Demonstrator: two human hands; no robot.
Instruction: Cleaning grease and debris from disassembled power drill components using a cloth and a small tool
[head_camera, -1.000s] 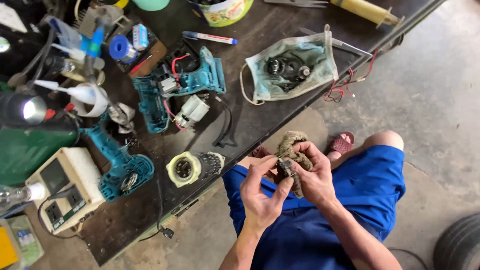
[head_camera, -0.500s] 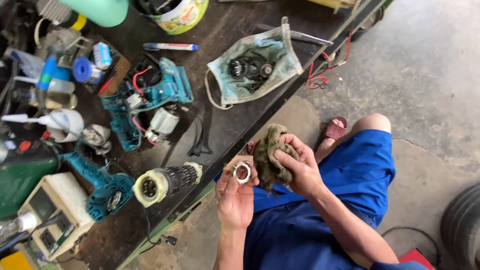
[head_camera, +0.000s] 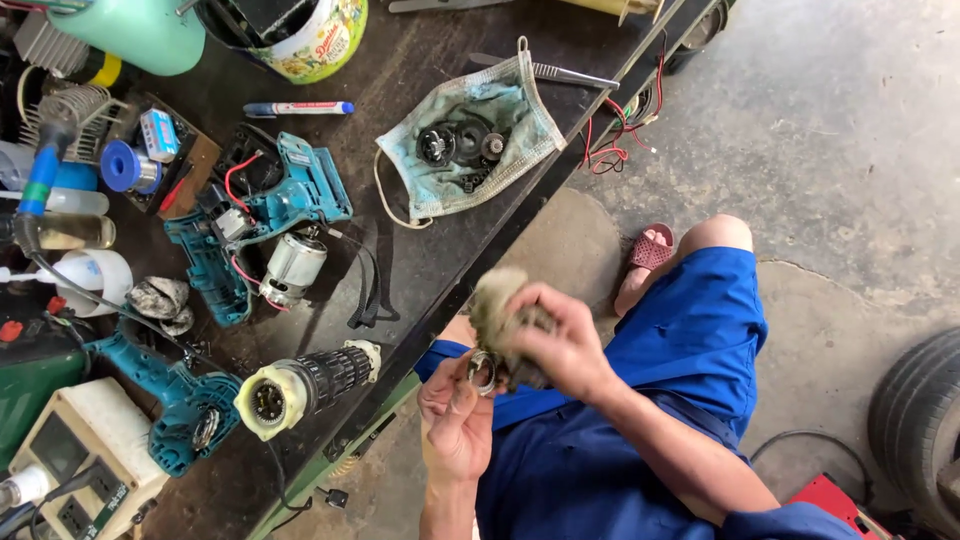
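My left hand holds a small metal ring-shaped part between thumb and fingers, just off the workbench edge. My right hand grips a dirty brownish rag and presses it against that ring. Both hands hover above my lap in blue shorts. On the dark workbench to the left lies an opened teal power-tool housing with its motor and red wires showing. A cream-fronted cylindrical gear unit lies near the bench edge.
A soiled face mask holds several dark gears. A blue marker, a teal drill handle, a beige meter box, bottles and a can crowd the bench. A tyre stands at the right on the concrete floor.
The view has shifted so the bench sits further left and up. My right hand has moved the rag over the ring in my left hand; the rag is blurred with motion.
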